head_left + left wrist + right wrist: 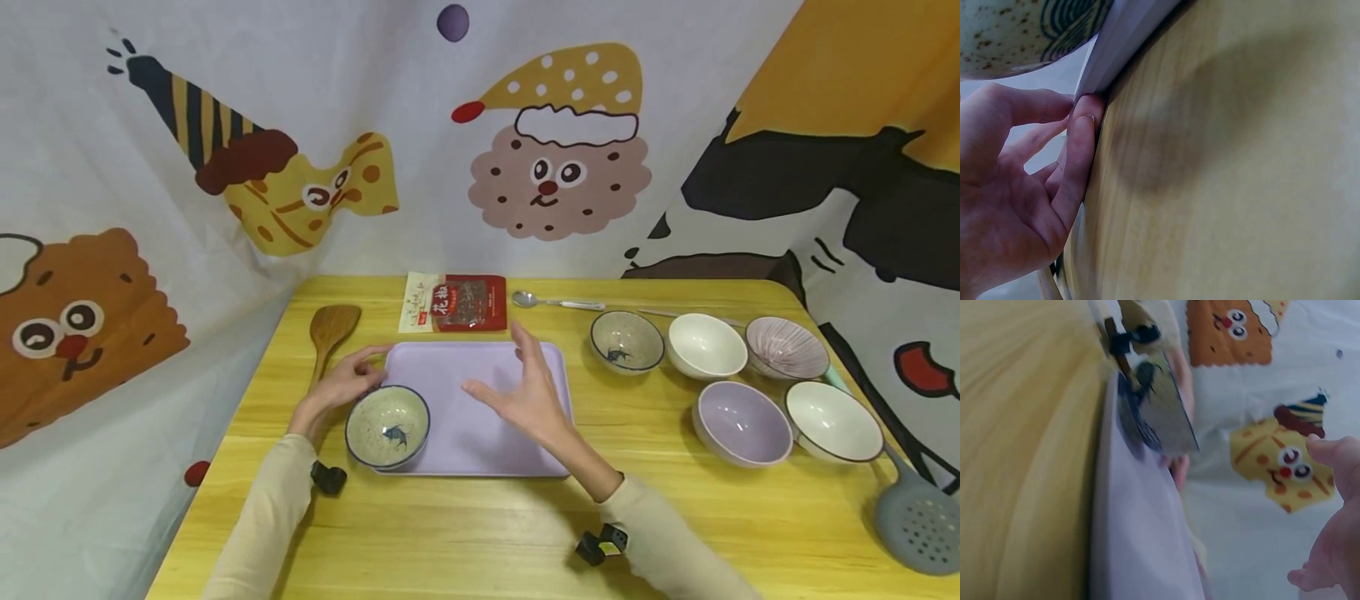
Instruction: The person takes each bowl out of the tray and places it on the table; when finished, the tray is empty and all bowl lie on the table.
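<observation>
On the yellow wooden table (480, 533), the left hand (341, 385) rests relaxed fingertips (1082, 134) against the lavender tray (480, 417) edge at nine o'clock of the speckled fish bowl (387, 425); glazed, likely slippery and breakable, best cupped underneath. The right hand (525, 396) hovers spread, empty.

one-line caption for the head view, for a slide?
Left hand beside a speckled fish-motif bowl on a lilac tray; open right hand above it.
</observation>
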{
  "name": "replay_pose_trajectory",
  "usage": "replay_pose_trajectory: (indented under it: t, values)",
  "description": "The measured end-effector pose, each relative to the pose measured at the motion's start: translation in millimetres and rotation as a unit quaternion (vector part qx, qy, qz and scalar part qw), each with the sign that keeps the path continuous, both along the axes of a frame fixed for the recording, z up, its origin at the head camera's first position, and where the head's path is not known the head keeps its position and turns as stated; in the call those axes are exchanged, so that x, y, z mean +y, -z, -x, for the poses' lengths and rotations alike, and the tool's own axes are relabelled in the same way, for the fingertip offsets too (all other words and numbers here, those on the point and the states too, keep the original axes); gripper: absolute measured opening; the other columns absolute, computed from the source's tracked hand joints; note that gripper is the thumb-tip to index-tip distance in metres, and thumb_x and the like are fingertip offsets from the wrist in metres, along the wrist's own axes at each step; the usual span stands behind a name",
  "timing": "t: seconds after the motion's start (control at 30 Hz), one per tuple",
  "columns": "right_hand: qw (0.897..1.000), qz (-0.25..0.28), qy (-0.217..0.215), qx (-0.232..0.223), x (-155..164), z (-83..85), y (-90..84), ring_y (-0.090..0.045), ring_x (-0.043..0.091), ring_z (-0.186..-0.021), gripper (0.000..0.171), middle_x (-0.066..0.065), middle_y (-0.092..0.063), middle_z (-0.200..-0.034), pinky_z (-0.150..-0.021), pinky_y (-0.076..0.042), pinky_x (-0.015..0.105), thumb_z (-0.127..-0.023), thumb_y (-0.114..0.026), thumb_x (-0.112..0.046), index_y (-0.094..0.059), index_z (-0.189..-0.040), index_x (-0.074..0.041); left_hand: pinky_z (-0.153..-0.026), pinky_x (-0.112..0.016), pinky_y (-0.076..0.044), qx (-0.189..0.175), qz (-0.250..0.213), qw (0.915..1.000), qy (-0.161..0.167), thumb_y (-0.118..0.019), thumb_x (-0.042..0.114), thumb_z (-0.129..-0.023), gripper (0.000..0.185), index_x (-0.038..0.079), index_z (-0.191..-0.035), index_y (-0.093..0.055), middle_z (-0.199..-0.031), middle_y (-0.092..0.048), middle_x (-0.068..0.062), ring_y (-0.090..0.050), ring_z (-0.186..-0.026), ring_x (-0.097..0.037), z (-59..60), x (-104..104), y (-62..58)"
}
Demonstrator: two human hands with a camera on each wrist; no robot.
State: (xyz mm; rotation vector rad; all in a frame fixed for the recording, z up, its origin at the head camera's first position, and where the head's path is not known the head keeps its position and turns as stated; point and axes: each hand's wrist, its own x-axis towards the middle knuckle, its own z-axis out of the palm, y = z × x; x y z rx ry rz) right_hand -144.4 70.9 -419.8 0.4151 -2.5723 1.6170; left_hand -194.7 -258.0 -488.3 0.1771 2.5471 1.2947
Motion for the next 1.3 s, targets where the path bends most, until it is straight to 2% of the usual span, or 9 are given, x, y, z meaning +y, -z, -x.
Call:
replay_pose_trajectory:
  t: [0.2, 0.47, 0.7, 0.9, 1.13, 1.3]
  values:
    - [0.997, 0.004, -0.083, -0.006, -28.7, -7.6, 7.4, -0.035, 0.039, -0.147, 0.121, 0.017, -0.025, -0.165, -0.116, -0.038, 0.056, -0.071, -0.094, -0.033, -0.018, -0.161, -0.008, -0.063, -0.026, -0.048, 0.000, 0.004, 1.0000, -0.001, -0.061, 0.016, -0.100, 0.054, 0.011, -0.152, -0.046, -0.085, -0.064, -0.010, -0.056, -0.071, -0.016, 0.0, 0.4, -0.7]
    - [0.986, -0.041, -0.164, -0.001, -56.1, -18.3, 19.5, -0.031, 0.035, -0.150, 0.128, 0.014, -0.019, -0.167, -0.118, -0.036, 0.052, -0.068, -0.095, -0.038, -0.013, -0.162, -0.009, -0.061, -0.026, -0.047, -0.002, 0.001, 1.0000, -0.002, -0.061, 0.017, -0.100, 0.054, 0.011, -0.151, -0.046, -0.083, -0.064, -0.009, -0.056, -0.070, -0.016, -1.1, 0.8, -2.2]
    - [0.975, -0.097, -0.202, -0.008, -71.7, -21.0, 32.5, -0.029, 0.031, -0.152, 0.135, 0.010, -0.018, -0.169, -0.118, -0.035, 0.054, -0.065, -0.093, -0.051, -0.009, -0.164, -0.014, -0.059, -0.026, -0.046, 0.002, -0.007, 1.0000, 0.004, -0.060, 0.017, -0.101, 0.054, 0.010, -0.152, -0.045, -0.081, -0.062, -0.008, -0.055, -0.068, -0.016, 0.0, -0.2, 0.0]
    - [0.967, -0.121, -0.223, 0.000, -78.9, -20.4, 41.2, -0.031, 0.030, -0.151, 0.138, 0.015, -0.020, -0.167, -0.118, -0.035, 0.050, -0.064, -0.094, -0.052, -0.008, -0.163, -0.009, -0.060, -0.026, -0.047, 0.000, -0.012, 0.9999, 0.006, -0.060, 0.017, -0.101, 0.054, 0.009, -0.152, -0.044, -0.081, -0.063, -0.008, -0.055, -0.068, -0.016, 0.3, -1.1, 0.7]
    - [0.963, -0.119, -0.242, -0.011, -85.2, -19.5, 49.8, -0.033, 0.029, -0.150, 0.140, 0.018, -0.023, -0.165, -0.119, -0.035, 0.047, -0.063, -0.096, -0.047, -0.008, -0.162, -0.004, -0.060, -0.027, -0.048, -0.007, -0.007, 0.9999, 0.004, -0.059, 0.017, -0.101, 0.053, 0.010, -0.152, -0.045, -0.082, -0.062, -0.008, -0.055, -0.069, -0.017, -0.5, -1.1, -1.0]
    - [0.959, -0.117, -0.258, 0.018, -90.4, -18.7, 56.8, -0.037, 0.029, -0.147, 0.140, 0.022, -0.028, -0.161, -0.119, -0.037, 0.044, -0.062, -0.097, -0.043, -0.009, -0.161, -0.001, -0.061, -0.026, -0.048, -0.008, -0.006, 0.9999, 0.004, -0.059, 0.016, -0.102, 0.053, 0.010, -0.152, -0.044, -0.082, -0.062, -0.008, -0.055, -0.069, -0.016, 0.0, -0.6, -0.2]
